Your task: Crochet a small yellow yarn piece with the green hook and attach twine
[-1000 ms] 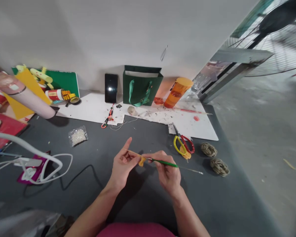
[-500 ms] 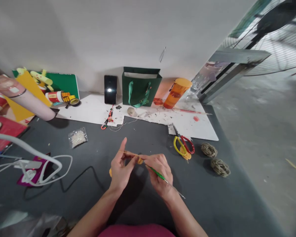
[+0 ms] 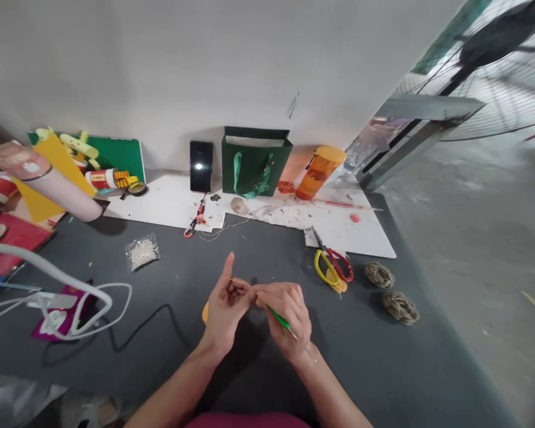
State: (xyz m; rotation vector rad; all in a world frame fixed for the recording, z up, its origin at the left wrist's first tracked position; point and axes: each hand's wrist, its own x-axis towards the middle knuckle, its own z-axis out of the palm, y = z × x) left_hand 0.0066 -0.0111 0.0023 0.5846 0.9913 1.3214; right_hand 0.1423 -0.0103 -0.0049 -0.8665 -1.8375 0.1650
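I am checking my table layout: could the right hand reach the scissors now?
Probably yes: the scissors lie just beyond the right hand, nothing visible between; but it holds a green-handled tool.

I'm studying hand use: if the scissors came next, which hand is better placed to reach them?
Probably the right hand: it is nearer the scissors, though it holds a green-handled tool. The left hand is farther away, with yellow yarn at its raised finger.

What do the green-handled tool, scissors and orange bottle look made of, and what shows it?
Green-handled tool: evenly coloured grip, probably smooth plastic; slim greyish shaft, likely metal. Scissors: grey blades, probably metal; solid red and yellow handles, perhaps plastic. Orange bottle: translucent, likely plastic, possibly glass; orange glow falls beside it.
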